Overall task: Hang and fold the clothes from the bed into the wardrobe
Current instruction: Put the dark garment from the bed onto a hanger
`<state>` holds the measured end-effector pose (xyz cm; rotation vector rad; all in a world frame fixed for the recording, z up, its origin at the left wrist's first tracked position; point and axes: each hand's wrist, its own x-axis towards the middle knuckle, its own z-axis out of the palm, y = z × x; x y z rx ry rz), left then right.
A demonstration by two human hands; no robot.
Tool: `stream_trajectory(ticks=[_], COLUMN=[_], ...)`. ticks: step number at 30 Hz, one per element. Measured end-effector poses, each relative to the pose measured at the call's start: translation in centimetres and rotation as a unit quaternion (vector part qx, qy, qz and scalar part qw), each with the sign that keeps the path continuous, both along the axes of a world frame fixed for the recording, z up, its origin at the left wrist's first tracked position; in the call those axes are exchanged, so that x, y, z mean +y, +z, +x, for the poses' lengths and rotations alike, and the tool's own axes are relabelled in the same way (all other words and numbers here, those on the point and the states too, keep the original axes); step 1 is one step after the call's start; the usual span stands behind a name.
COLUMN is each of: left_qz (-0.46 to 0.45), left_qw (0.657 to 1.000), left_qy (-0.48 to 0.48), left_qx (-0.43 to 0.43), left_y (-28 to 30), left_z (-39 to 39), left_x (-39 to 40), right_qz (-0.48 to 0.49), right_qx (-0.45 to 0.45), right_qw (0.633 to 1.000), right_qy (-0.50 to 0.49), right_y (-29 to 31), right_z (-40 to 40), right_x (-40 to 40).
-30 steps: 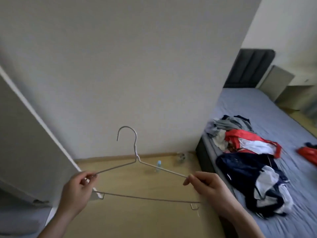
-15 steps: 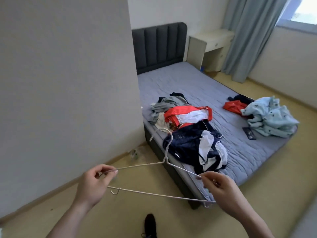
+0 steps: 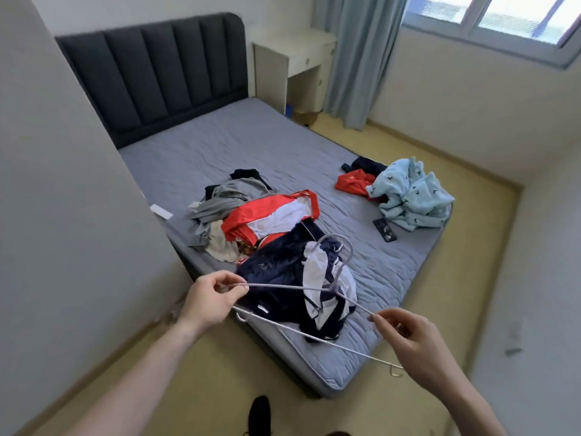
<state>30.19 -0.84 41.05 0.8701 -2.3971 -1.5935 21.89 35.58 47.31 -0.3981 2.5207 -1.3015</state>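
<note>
A thin white wire hanger (image 3: 314, 333) hangs in the air over the near corner of the bed (image 3: 239, 146). My left hand (image 3: 209, 298) pinches its left shoulder and my right hand (image 3: 405, 335) pinches its right shoulder. Its hook rises over a navy and white garment (image 3: 283, 278) lying on the bed edge. Behind that lie a red and white garment (image 3: 270, 220) and a grey one (image 3: 226, 199). A light blue patterned garment (image 3: 408, 193) and a small red one (image 3: 352, 180) sit at the bed's right side.
A white wall (image 3: 63, 215) runs along the left up to the bed. A dark phone (image 3: 385, 229) lies on the mattress. A pale bedside desk (image 3: 295, 58), grey curtain (image 3: 355, 51) and window stand at the back. My dark shoe (image 3: 259, 413) shows on the wooden floor.
The view has swung right from the wall to the bed. Both hands have kept their hold on the hanger, which is now over the navy garment.
</note>
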Motion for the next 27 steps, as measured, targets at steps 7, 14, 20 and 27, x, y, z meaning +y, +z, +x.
stream_trajectory(ticks=[7, 14, 20, 27], left_qz=[-0.007, -0.012, 0.011, 0.035], left_qw=[0.999, 0.998, 0.983, 0.954], left_qy=[-0.042, -0.013, -0.032, -0.084], left_qx=[-0.002, -0.06, -0.182, -0.284], left_y=[-1.2, -4.5, -9.1, -14.3], left_z=[-12.5, -19.0, -25.0, -31.7], left_x=[2.6, 6.5, 6.9, 5.5], right_qz=[0.007, 0.027, 0.035, 0.041], right_qx=[-0.034, -0.067, -0.116, -0.171], right_qw=[0.998, 0.995, 0.989, 0.972], right_qy=[-0.056, -0.065, -0.09, -0.159], right_y=[-3.0, -6.8, -10.8, -14.7], right_z=[-6.4, -15.2, -24.7, -30.9], right_x=[2.3, 4.9, 6.3, 3.7])
